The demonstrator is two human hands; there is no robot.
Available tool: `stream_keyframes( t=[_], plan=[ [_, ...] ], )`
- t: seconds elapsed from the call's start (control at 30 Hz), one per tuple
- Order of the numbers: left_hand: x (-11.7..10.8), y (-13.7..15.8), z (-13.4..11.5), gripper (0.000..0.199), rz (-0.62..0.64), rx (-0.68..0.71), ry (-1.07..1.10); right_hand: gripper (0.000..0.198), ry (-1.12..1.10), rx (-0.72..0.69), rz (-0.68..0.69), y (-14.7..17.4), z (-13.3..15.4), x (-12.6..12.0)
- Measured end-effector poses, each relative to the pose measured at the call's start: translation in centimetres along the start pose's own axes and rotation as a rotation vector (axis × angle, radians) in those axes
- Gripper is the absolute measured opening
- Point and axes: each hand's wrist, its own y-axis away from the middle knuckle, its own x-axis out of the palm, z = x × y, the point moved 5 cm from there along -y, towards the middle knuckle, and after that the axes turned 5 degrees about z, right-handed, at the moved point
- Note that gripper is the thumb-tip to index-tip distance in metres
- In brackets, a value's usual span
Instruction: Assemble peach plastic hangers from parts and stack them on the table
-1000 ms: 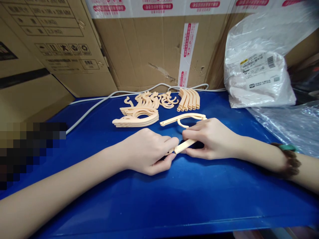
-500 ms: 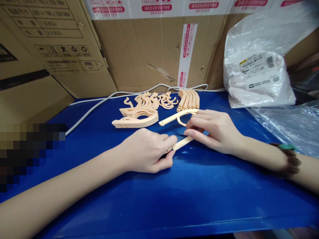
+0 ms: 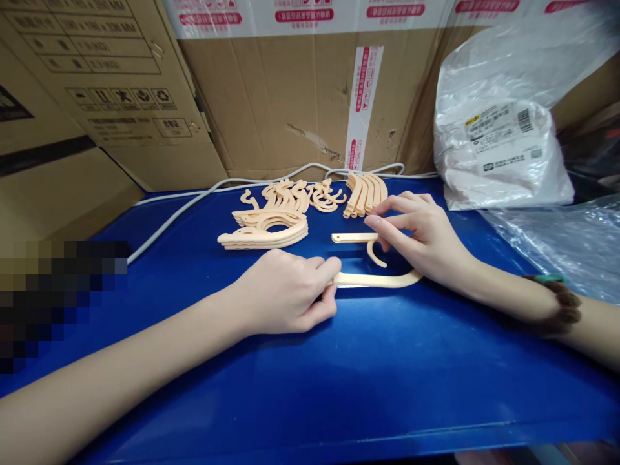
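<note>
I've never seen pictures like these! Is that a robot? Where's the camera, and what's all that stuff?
No robot here: these are a person's own two bare hands. Every picture comes from one camera worn on the person's head, looking forward and down.

The left hand pinches one end of a curved cream bar. The right hand is at a cream piece with a hook; whether it joins the bar behind that hand, I can't tell.

Farther back on the blue table lie a stack of cream pieces, loose hook-shaped pieces and a row of curved pieces. Behind them are cardboard boxes, with a white plastic bag toward the right.
</note>
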Motion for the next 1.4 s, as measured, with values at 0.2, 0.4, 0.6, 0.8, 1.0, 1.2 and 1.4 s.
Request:
stream_keyframes(
  t=[0.2,0.4,0.6,0.8,1.0,1.2,1.4],
  plan=[
    [-0.1,0.0,0.3,0.019,-0.055,-0.058,-0.015,0.040,0.003,0.020,0.114,-0.1,-0.2,0.5],
    [-0.6,0.1,-0.4,0.012,-0.121,0.067,-0.033,0.038,0.055,-0.008,0.157,-0.1,-0.5,1.0],
    [-0.8,0.0,-1.3,0.008,-0.081,0.264,0.037,0.037,0.096,0.003,0.168,-0.1,-0.7,1.3],
    [-0.7,0.2,-1.0,0.012,-0.141,0.285,0.062,0.024,0.180,0.036,0.135,0.0,-1.1,1.4],
    [-0.5,0.0,-0.2,0.021,-0.177,0.206,0.174,0.026,0.281,0.099,0.194,0.0,-1.9,1.6],
    [-0.2,-0.3,0.1,0.027,-0.130,0.130,0.209,0.030,0.283,0.101,0.223,0.0,-1.8,1.7],
    [0.0,-0.2,0.4,0.029,-0.121,0.104,0.182,0.029,0.265,0.094,0.226,0.0,-1.6,1.6]
  ],
)
